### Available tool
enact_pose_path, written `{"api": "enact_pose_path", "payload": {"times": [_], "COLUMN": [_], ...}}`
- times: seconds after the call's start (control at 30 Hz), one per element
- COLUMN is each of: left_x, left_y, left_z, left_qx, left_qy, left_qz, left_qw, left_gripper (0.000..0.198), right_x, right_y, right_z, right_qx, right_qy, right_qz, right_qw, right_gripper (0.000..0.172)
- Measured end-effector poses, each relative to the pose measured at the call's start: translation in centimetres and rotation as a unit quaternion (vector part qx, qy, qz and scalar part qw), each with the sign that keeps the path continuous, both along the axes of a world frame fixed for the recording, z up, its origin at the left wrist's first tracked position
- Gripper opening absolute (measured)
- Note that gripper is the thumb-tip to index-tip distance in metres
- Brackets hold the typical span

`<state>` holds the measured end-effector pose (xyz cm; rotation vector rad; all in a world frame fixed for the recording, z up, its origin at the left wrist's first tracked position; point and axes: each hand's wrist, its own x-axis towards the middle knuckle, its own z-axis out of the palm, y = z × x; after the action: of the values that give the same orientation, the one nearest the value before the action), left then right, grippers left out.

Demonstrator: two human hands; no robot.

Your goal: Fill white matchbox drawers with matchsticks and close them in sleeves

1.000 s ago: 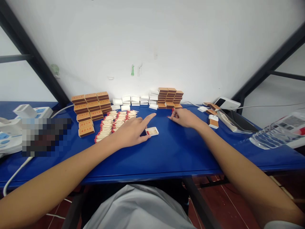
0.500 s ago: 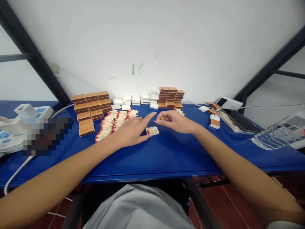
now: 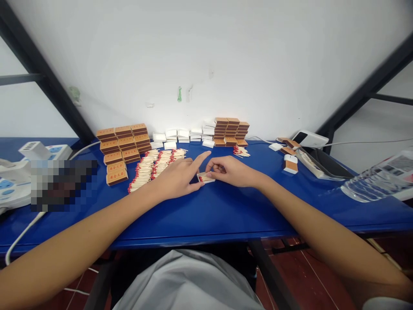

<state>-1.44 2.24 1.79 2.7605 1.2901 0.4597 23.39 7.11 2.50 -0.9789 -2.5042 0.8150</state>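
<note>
The left hand (image 3: 179,175) is splayed by loose matches (image 3: 143,172); the right hand (image 3: 229,171), grip unclear, partly hides a tray (image 3: 210,181) before stacked matchboxes (image 3: 226,129).

The blue table (image 3: 226,217) bears a power strip (image 3: 61,152) and bottle (image 3: 371,181).

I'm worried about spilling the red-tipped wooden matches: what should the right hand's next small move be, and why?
Probably have the bare right hand gently part its fingers low over the small white rectangular tray: they are at its right end, red-tipped wooden matches already lie inside, and the bare left hand is at its left end. Whether they pinch a match is too small to tell.
</note>
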Motion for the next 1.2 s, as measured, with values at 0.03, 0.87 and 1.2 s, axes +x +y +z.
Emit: {"api": "enact_pose_path", "payload": {"times": [0.03,0.87,1.2], "left_x": [0.0,0.2,0.2], "left_y": [0.0,-0.5,-0.4], "left_z": [0.0,0.5,0.5], "left_qx": [0.000,-0.011,-0.012], "left_qy": [0.001,0.019,0.018], "left_qz": [0.000,0.015,0.013], "left_qw": [1.000,1.000,1.000], "left_gripper": [0.088,0.084,0.085], "right_x": [0.1,9.0,9.4], "right_y": [0.1,7.7,7.3], "right_z": [0.1,-0.4,0.3], "right_qx": [0.007,0.123,0.140], "right_qy": [-0.002,-0.184,-0.210], "right_qz": [-0.003,-0.228,-0.242], "right_qw": [1.000,0.948,0.937], "right_gripper": [0.026,0.018,0.017]}}
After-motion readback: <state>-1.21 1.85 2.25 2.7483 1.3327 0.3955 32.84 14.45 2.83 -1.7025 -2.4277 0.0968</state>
